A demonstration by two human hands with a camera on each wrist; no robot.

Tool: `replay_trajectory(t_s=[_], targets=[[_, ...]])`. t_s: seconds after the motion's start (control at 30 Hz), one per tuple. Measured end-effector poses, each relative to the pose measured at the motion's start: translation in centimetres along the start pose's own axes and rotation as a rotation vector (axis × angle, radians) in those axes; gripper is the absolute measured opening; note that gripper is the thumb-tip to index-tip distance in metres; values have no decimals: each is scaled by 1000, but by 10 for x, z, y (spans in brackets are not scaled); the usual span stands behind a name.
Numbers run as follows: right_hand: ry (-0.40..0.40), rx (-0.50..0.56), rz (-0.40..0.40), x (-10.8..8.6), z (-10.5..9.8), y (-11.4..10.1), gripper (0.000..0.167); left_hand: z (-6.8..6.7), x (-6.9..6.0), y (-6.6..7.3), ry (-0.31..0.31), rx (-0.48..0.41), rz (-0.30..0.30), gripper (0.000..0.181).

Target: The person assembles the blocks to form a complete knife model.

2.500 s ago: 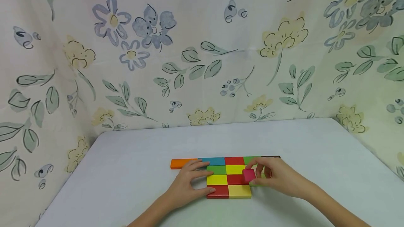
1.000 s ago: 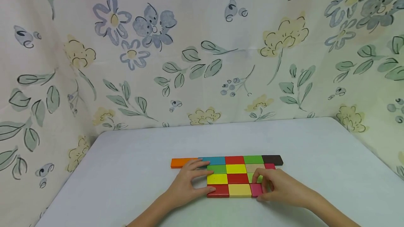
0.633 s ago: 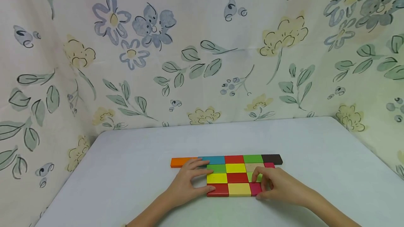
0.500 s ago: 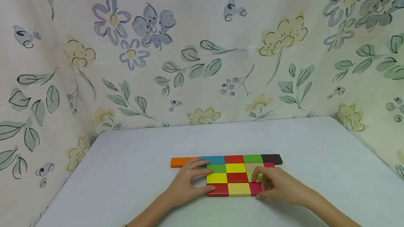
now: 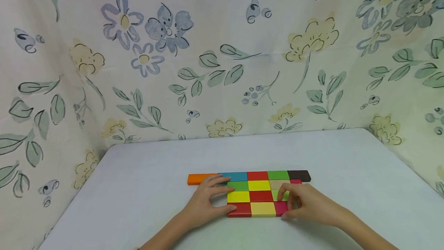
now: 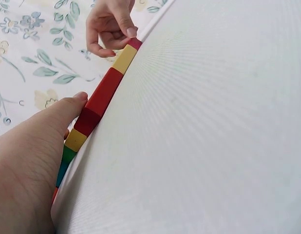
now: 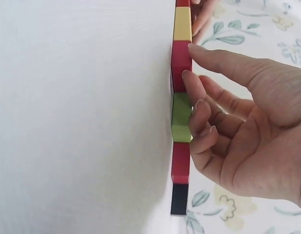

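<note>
In the head view, flat coloured wooden blocks lie side by side in rows. My left hand rests along their left side, fingers spread and fairly straight. Its thumb touches the front red block, and its fingertips reach the yellow block, the green one and the blue one. At the front row's right end lies a magenta block, against the pale yellow block. My right hand pinches that magenta block between thumb and curled fingers. It partly covers a light green block.
The back row runs from an orange block, sticking out to the left, to a dark brown block at the right. All lie on a white table, with a floral curtain behind and at the sides.
My right hand has brought the magenta block from above the rows down to the front row's right end. Over the last second it has hardly moved. My left hand has stayed in place.
</note>
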State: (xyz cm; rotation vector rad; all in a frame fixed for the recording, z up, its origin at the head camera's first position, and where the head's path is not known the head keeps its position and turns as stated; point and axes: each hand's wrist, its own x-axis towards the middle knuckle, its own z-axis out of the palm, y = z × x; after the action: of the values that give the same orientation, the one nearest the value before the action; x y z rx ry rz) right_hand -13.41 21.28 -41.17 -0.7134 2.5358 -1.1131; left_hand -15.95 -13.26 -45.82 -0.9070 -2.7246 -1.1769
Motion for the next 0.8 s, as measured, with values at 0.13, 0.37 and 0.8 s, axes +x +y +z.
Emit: replay_trajectory(t_s=[0.13, 0.37, 0.8], targets=[[0, 26, -9, -1, -4, 3, 33, 2, -1, -2, 2, 7, 0, 50], [7, 34, -5, -3, -15, 5, 29, 2, -2, -2, 5, 28, 9, 49], [159, -77, -13, -18, -41, 18, 26, -9, 0, 6, -21, 50, 1, 54]])
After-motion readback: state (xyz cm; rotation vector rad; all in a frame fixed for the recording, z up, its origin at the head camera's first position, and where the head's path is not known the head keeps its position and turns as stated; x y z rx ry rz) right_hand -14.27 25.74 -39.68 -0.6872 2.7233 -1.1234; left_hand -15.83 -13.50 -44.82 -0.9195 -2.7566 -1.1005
